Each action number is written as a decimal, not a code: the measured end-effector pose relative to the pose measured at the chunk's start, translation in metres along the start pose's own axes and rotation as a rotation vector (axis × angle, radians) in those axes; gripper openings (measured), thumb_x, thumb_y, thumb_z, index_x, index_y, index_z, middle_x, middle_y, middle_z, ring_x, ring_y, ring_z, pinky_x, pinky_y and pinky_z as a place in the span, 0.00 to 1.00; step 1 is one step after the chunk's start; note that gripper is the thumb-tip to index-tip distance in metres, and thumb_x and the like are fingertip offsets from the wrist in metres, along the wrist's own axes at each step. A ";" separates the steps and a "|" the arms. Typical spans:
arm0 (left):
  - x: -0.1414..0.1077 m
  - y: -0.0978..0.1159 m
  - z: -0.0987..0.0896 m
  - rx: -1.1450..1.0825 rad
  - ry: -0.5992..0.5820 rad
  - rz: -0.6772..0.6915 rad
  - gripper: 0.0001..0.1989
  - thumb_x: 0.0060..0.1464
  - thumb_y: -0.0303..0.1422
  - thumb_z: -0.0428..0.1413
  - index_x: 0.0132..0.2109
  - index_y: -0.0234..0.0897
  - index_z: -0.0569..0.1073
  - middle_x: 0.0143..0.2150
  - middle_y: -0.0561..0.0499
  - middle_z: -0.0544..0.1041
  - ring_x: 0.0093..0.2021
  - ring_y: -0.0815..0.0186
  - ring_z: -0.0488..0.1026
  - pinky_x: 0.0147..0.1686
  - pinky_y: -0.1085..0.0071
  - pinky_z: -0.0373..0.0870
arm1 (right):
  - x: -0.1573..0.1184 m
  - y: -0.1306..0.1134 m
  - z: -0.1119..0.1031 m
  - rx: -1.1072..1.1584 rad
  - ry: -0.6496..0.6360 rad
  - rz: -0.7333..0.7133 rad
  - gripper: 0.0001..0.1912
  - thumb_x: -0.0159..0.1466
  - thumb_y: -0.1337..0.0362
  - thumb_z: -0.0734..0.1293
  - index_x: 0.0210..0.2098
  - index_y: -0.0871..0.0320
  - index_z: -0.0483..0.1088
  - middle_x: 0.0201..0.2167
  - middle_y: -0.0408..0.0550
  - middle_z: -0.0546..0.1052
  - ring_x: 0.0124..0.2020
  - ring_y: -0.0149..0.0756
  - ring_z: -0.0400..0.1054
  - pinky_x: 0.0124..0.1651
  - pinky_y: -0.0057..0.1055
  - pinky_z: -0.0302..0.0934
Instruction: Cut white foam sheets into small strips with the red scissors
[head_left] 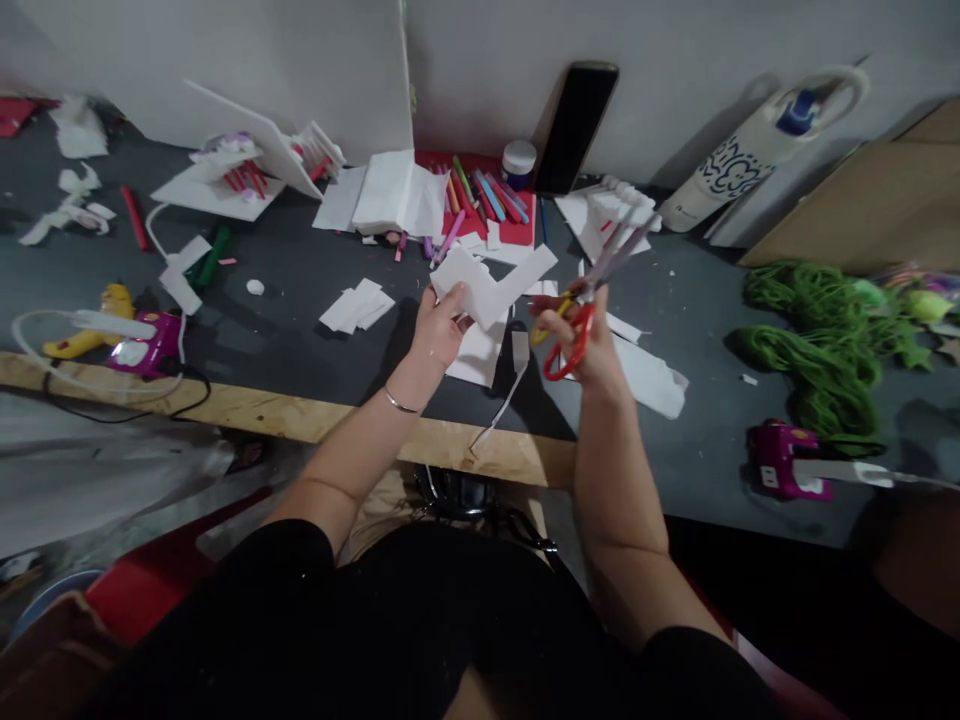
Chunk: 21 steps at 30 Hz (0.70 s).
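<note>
Magenta plastic forms the body of the left-end unit (156, 335), which sits near the front edge of the grey tabletop (285, 345). Behind it, a folded white card assembly (251, 205) stands on its own base, its upright panel evidently serving as a back wall. Next along, loose paper pieces (356, 305) lie in an overlapping pile, probably kept within reach of the left hand (439, 330).

Left hand: closed in a pinch, thumb above and fingers below, on the near edge of the cut white paper (491, 292). The paper is held above the tabletop in front of the person; this edge grip appears to leave the long arm at its right unobstructed. Behind it, assorted markers (491, 195) rest grouped on a red sheet, likely to stop them scattering. A dark phone (576, 130) leans against the wall, which supports it upright.

Right hand (598, 345): closed around the handles of the scissors (602, 268). The blades point away from the body, clear of the paper, presumably for safe carrying; blur obscures their exact gap.

Far right: green yarn (810, 335) is heaped loosely, beyond the work area.
</note>
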<state>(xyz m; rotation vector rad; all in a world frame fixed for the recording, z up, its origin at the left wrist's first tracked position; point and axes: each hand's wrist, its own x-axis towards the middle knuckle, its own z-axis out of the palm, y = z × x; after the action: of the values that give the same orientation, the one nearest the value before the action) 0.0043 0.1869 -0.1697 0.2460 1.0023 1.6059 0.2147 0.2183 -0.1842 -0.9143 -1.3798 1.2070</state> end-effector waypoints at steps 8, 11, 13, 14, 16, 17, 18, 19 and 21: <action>-0.002 0.014 0.004 0.233 -0.067 -0.003 0.03 0.67 0.31 0.61 0.44 0.41 0.73 0.46 0.49 0.84 0.50 0.60 0.82 0.50 0.63 0.82 | 0.010 0.017 0.012 -0.054 0.144 -0.010 0.29 0.62 0.46 0.79 0.56 0.41 0.66 0.42 0.43 0.78 0.38 0.41 0.78 0.40 0.43 0.78; 0.008 0.026 -0.005 0.388 -0.083 0.064 0.04 0.66 0.28 0.59 0.41 0.40 0.72 0.37 0.51 0.82 0.41 0.65 0.81 0.45 0.69 0.79 | 0.020 0.005 -0.014 -0.125 0.148 -0.044 0.25 0.62 0.46 0.79 0.52 0.44 0.70 0.36 0.41 0.75 0.31 0.36 0.73 0.34 0.37 0.73; 0.010 0.032 -0.009 0.494 -0.164 0.082 0.05 0.63 0.30 0.61 0.38 0.40 0.73 0.36 0.51 0.82 0.40 0.67 0.80 0.43 0.73 0.77 | 0.025 -0.003 -0.023 -0.177 0.122 -0.056 0.24 0.61 0.45 0.80 0.50 0.46 0.73 0.32 0.39 0.73 0.29 0.32 0.71 0.33 0.34 0.71; 0.009 0.034 -0.010 0.550 -0.227 0.090 0.06 0.61 0.30 0.63 0.36 0.39 0.74 0.38 0.51 0.82 0.41 0.68 0.79 0.43 0.73 0.76 | 0.027 -0.006 -0.025 -0.202 0.090 -0.051 0.25 0.60 0.45 0.81 0.49 0.46 0.74 0.31 0.39 0.72 0.28 0.31 0.70 0.33 0.33 0.70; 0.005 0.036 -0.011 0.672 -0.376 0.093 0.08 0.57 0.30 0.66 0.32 0.38 0.75 0.42 0.49 0.84 0.43 0.67 0.79 0.45 0.73 0.75 | 0.027 -0.012 -0.023 -0.230 0.007 -0.035 0.25 0.59 0.44 0.81 0.49 0.45 0.75 0.31 0.38 0.72 0.29 0.31 0.70 0.34 0.32 0.70; 0.003 0.036 -0.011 0.723 -0.450 0.080 0.09 0.55 0.31 0.68 0.31 0.38 0.75 0.42 0.48 0.84 0.43 0.67 0.78 0.45 0.73 0.75 | 0.027 -0.014 -0.020 -0.231 -0.029 -0.031 0.25 0.59 0.43 0.81 0.50 0.45 0.76 0.31 0.38 0.72 0.30 0.31 0.71 0.34 0.32 0.70; 0.001 0.036 -0.011 0.762 -0.514 0.055 0.10 0.54 0.32 0.69 0.30 0.37 0.75 0.40 0.48 0.83 0.41 0.67 0.78 0.44 0.72 0.74 | 0.025 -0.015 -0.015 -0.225 -0.057 -0.031 0.26 0.59 0.42 0.81 0.50 0.45 0.76 0.32 0.39 0.73 0.31 0.32 0.71 0.35 0.32 0.70; -0.001 0.036 -0.010 0.789 -0.568 0.017 0.11 0.52 0.33 0.71 0.29 0.37 0.76 0.37 0.49 0.82 0.38 0.68 0.76 0.42 0.72 0.73 | 0.024 -0.017 -0.011 -0.217 -0.075 -0.034 0.27 0.59 0.41 0.81 0.51 0.45 0.76 0.32 0.39 0.73 0.32 0.33 0.71 0.35 0.33 0.70; -0.002 0.035 -0.009 0.809 -0.638 -0.054 0.12 0.50 0.36 0.73 0.31 0.38 0.78 0.31 0.52 0.78 0.31 0.69 0.73 0.36 0.71 0.73 | 0.022 -0.016 -0.002 -0.201 -0.086 -0.044 0.29 0.59 0.39 0.80 0.52 0.46 0.76 0.33 0.40 0.74 0.32 0.34 0.72 0.35 0.34 0.70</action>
<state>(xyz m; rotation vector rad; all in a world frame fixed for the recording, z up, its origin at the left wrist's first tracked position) -0.0258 0.1818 -0.1499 1.1849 1.0725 0.8869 0.2146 0.2365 -0.1637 -0.9747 -1.6036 1.0992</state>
